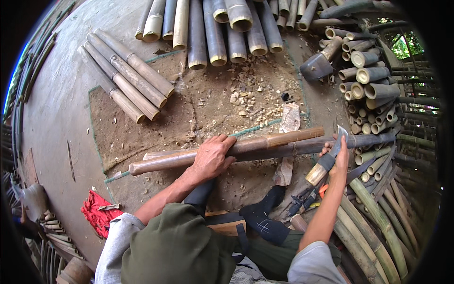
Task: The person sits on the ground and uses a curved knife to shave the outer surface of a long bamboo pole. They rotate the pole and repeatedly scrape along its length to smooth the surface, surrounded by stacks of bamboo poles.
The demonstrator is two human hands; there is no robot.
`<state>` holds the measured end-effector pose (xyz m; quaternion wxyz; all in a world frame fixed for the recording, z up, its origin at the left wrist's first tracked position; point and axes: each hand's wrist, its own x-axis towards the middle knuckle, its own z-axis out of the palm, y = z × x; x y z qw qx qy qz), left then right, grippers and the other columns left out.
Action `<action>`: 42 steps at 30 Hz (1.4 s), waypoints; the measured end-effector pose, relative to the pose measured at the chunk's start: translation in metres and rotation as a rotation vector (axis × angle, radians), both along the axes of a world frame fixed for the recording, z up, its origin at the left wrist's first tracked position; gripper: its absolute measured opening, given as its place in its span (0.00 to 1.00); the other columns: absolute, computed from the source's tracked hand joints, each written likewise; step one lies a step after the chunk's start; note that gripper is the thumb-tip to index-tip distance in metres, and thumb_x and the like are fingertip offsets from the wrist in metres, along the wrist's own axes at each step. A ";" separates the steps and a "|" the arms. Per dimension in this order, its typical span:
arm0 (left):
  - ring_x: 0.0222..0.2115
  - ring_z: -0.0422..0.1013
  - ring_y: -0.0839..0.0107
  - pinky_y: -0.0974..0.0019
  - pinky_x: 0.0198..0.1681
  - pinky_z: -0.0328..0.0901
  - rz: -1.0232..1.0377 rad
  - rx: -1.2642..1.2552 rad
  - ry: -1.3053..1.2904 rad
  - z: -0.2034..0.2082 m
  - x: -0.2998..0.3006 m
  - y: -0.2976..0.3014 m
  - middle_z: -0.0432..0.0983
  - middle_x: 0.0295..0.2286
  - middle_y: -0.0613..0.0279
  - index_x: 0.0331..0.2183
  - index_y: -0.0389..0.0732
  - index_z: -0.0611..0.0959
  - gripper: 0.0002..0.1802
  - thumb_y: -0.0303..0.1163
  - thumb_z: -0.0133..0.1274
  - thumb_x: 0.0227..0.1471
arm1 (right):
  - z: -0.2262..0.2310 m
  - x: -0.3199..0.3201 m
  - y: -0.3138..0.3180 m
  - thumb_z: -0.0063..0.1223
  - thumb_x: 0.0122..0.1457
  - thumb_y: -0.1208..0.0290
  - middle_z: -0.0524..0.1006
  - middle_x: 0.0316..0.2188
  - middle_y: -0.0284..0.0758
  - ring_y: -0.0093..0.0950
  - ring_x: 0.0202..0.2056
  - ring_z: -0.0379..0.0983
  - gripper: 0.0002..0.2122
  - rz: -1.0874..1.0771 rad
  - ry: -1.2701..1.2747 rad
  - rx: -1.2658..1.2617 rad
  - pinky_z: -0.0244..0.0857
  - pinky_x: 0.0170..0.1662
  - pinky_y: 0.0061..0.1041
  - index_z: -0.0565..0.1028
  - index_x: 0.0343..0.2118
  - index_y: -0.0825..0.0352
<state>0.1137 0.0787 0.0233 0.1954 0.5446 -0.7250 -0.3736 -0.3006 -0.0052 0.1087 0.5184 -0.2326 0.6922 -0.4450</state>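
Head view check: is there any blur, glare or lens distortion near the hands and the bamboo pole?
Head view: soft, even daylight, no glare; the left hand on the bamboo pole is sharp; the right hand holding the knife is slightly soft; fisheye bends the stacked bamboo toward a dark rim.

No packages, labels, signs or screens anywhere here; around the bamboo pole (227, 149) lie only bare cut canes and wood chips.
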 end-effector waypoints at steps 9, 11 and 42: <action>0.50 0.73 0.49 0.48 0.52 0.68 -0.022 0.062 -0.070 -0.025 -0.014 -0.004 0.77 0.44 0.52 0.50 0.42 0.82 0.29 0.41 0.71 0.48 | 0.011 0.105 0.142 0.48 0.74 0.69 0.73 0.23 0.34 0.28 0.19 0.76 0.09 0.132 0.185 -0.090 0.76 0.22 0.32 0.70 0.49 0.69; 0.51 0.73 0.50 0.46 0.53 0.66 -0.012 0.079 -0.104 -0.021 -0.014 -0.003 0.77 0.45 0.55 0.50 0.44 0.82 0.28 0.45 0.70 0.50 | 0.002 0.134 0.164 0.46 0.75 0.70 0.73 0.23 0.34 0.26 0.20 0.75 0.09 0.308 0.264 0.012 0.76 0.23 0.30 0.70 0.50 0.70; 0.48 0.77 0.46 0.49 0.50 0.71 -0.071 0.027 -0.075 -0.020 -0.011 -0.008 0.81 0.43 0.50 0.54 0.42 0.82 0.29 0.44 0.68 0.53 | -0.035 0.163 0.114 0.47 0.69 0.73 0.80 0.33 0.64 0.62 0.40 0.79 0.08 0.940 0.932 -0.066 0.73 0.40 0.57 0.69 0.39 0.76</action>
